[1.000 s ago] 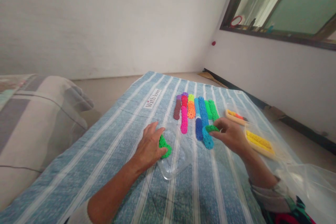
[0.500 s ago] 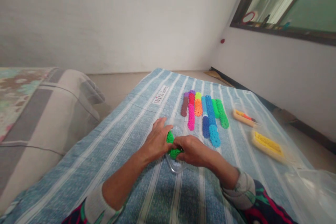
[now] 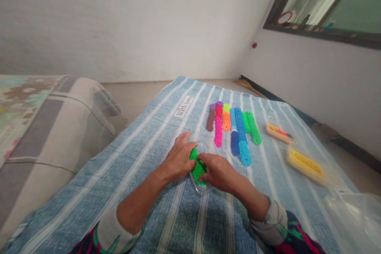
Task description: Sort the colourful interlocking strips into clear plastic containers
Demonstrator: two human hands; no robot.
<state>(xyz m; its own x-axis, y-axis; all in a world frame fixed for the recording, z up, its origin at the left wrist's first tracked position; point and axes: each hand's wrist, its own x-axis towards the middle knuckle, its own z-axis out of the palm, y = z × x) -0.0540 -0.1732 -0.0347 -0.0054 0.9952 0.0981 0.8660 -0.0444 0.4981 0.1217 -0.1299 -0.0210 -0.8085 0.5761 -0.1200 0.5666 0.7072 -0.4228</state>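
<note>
A cluster of green pieces [image 3: 197, 168] is gripped between the two hands, which are brought together over a clear plastic tray [image 3: 201, 187]. The left hand [image 3: 177, 158] is pressed against the left side of the cluster, its fingers curled round it; the right hand [image 3: 218, 170] is closed on the right side, with the thumb and forefinger pinched at the top of the green mass. The pieces are seen lying inside the tray, whose rounded near edge shows just below the hands. Nothing else can be made out in that tray.

Beyond the hands, on the striped blue cloth [image 3: 154, 135], rows of coloured pieces [image 3: 232, 127] are laid side by side: brown, purple, red, pink, orange, blue and green strips, touching one another. Well to the right of the right hand, two shallow trays are set apart from each other. The nearer tray [image 3: 306, 163] is filled with yellow pieces; the farther tray [image 3: 279, 133] is seen to hold orange and red ones. A clear plastic lid or box [image 3: 354, 218] is lying at the cloth's right near corner, its contents not discernible. To the left of the left hand, a folded grey cushion [image 3: 53, 131] is resting beside the cloth.
</note>
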